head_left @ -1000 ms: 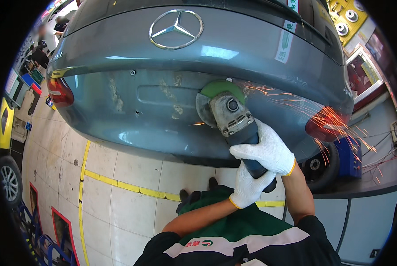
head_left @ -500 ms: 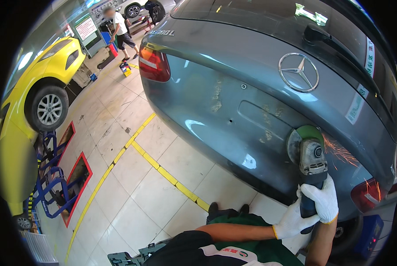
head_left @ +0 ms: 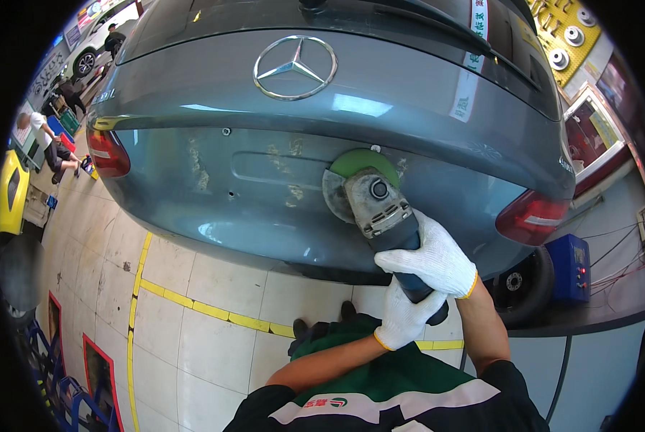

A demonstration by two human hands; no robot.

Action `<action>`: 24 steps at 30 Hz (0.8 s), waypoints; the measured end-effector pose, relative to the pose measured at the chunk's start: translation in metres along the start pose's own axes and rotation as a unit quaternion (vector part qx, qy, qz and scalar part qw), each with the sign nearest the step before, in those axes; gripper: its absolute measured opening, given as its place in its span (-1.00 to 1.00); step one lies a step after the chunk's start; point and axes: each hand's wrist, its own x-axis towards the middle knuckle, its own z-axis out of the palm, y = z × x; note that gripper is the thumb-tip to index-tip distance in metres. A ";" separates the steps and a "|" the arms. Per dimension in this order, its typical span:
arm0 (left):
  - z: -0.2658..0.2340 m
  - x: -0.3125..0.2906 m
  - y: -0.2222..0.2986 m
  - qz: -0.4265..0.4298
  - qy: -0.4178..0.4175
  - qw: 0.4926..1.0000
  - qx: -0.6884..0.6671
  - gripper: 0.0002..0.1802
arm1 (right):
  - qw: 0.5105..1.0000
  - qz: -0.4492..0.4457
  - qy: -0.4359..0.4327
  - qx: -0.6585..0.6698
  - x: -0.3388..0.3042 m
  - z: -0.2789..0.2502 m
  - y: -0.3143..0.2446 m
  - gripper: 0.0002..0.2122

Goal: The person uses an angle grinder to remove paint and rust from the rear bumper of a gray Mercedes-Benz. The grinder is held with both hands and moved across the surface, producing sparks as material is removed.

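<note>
Both my hands, in white knit gloves, grip an angle grinder [head_left: 391, 216]. My right hand [head_left: 434, 259] wraps the body behind the metal gear head, and my left hand [head_left: 403, 317] closes round the rear of the handle. A green disc [head_left: 365, 164] shows at the grinder's head, partly covered by a metal guard [head_left: 334, 196]. The disc is up against or very near a small bolt [head_left: 375, 147] on the grey car's tailgate [head_left: 265, 209]; the exact contact is hidden. Another bolt [head_left: 226, 132] and several rough adhesive patches [head_left: 293, 193] mark the panel.
Red tail lights [head_left: 535, 218] flank the tailgate. On the right, a blue box [head_left: 569, 268] and a tyre [head_left: 527, 288] are by a dark counter [head_left: 589, 313]. Yellow floor lines [head_left: 207, 311] run below the car. Another person [head_left: 48, 140] is bent at the far left, near a yellow car [head_left: 12, 191].
My view has turned right, so the car sits further left. Orange sparks flew from the disc earlier; none show now. Both hands still hold the grinder. The person at left has bent down.
</note>
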 end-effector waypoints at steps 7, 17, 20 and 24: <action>-0.003 -0.002 -0.002 0.015 0.009 1.000 0.004 -0.39 | 1.000 -0.003 -0.005 0.030 0.000 0.004 0.000 -0.27; -0.007 0.003 -0.005 0.021 -0.011 1.000 0.010 -0.41 | 1.000 0.002 -0.008 0.020 0.001 0.004 -0.012 -0.27; -0.008 0.004 -0.003 0.018 -0.017 1.000 0.012 -0.42 | 1.000 0.004 -0.009 0.025 0.000 0.004 -0.012 -0.28; -0.006 0.003 -0.002 0.013 -0.016 1.000 -0.008 -0.42 | 0.999 0.011 -0.015 0.032 0.000 0.003 -0.010 -0.27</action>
